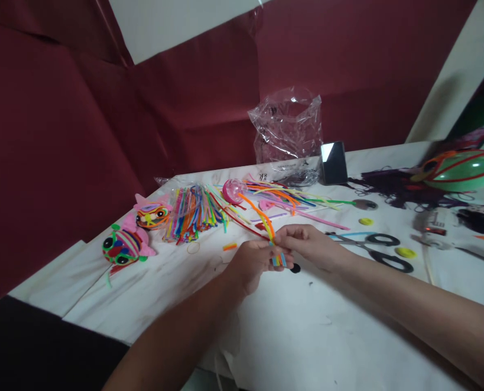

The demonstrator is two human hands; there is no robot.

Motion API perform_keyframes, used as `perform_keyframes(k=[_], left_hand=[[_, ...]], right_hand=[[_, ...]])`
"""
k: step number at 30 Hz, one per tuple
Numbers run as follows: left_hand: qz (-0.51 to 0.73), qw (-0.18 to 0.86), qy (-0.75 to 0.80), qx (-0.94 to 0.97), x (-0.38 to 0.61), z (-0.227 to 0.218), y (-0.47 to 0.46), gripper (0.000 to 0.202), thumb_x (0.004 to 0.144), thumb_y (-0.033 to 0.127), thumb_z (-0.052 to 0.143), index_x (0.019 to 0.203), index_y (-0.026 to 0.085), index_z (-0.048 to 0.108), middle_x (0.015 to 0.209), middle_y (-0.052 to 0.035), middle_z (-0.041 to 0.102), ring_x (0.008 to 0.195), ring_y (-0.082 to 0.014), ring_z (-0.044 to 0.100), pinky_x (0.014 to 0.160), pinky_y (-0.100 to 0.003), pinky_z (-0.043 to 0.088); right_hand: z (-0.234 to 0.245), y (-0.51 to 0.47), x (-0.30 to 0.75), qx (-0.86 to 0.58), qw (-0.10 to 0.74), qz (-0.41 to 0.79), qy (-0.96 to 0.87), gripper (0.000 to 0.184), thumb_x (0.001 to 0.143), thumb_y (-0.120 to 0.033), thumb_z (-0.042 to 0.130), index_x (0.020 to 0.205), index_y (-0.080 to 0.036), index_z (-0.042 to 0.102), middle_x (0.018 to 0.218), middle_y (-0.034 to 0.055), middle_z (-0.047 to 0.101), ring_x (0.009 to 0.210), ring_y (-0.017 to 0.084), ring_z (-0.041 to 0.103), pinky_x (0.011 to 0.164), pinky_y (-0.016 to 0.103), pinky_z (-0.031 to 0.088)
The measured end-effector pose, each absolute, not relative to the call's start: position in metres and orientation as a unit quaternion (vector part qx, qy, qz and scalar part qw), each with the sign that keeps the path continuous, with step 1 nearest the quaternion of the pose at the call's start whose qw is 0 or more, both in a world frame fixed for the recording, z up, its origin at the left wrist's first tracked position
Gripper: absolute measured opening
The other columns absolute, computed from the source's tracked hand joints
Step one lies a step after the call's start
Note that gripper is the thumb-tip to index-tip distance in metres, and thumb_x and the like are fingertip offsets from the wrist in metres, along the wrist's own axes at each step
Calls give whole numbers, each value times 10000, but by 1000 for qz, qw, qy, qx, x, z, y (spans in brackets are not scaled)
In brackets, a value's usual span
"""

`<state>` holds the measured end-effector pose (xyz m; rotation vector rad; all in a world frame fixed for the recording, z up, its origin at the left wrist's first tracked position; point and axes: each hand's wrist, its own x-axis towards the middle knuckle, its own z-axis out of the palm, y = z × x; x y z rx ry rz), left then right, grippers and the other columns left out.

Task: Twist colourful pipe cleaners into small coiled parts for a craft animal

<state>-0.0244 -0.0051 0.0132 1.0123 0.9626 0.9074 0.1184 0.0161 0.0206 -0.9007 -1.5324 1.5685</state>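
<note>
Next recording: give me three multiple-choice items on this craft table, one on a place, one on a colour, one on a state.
1. Where do the scissors lie?
A. right of the hands
B. inside the plastic bag
C. on the finished figures

2. What colour are the scissors' handles?
A. white
B. black
C. pink

3. How do the hands stand?
A. both flat on the table
B. both pinching the strip bundle
C. one holding the scissors

Answers:
1 A, they lie on the table beside the right hand.
2 B, both loops are black.
3 B, the left hand and right hand meet on the strip bundle.
</note>
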Motion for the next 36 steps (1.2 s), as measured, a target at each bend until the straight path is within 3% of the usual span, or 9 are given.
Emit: perform_keyframes(k=[8, 15, 23, 36], left_hand=[[359, 674, 444, 469, -22, 14, -6, 384, 545, 437, 708, 669, 82, 634, 639, -90, 653, 622, -176, 625, 677, -301, 409], [376, 681, 429, 459, -23, 14, -6, 406, 520, 454, 714, 672, 87, 634, 654, -95, 662, 648, -186, 630, 673, -291, 411], [363, 693, 422, 458, -27, 13, -5, 405, 548, 437, 704, 738, 84, 644, 716, -120, 671, 728, -215, 638, 698, -305, 419], [350, 694, 428, 462, -27, 12, -4, 383, 540, 408, 722, 720, 82, 633, 690, -112, 667, 659, -202, 641, 658, -298, 430]], right_hand=[[12, 17, 119, -327, 360, 672, -559, 128, 657, -185, 568, 579, -174, 467, 409, -60, 502, 332, 73, 448, 375, 209, 383], [12, 21, 124, -333, 367, 672, -551, 180, 639, -264, 673, 620, -147, 537, 463, -47, 540, 391, 79, 500, 410, 212, 392], [13, 23, 123, -318, 359, 683, -551, 236, 654, -344, 676, 640, -140, 559, 462, -38, 543, 384, 85, 497, 421, 228, 392], [10, 22, 123, -305, 372, 688, -543, 222, 648, -339, 685, 655, -152, 566, 484, -51, 540, 394, 76, 490, 412, 219, 408]])
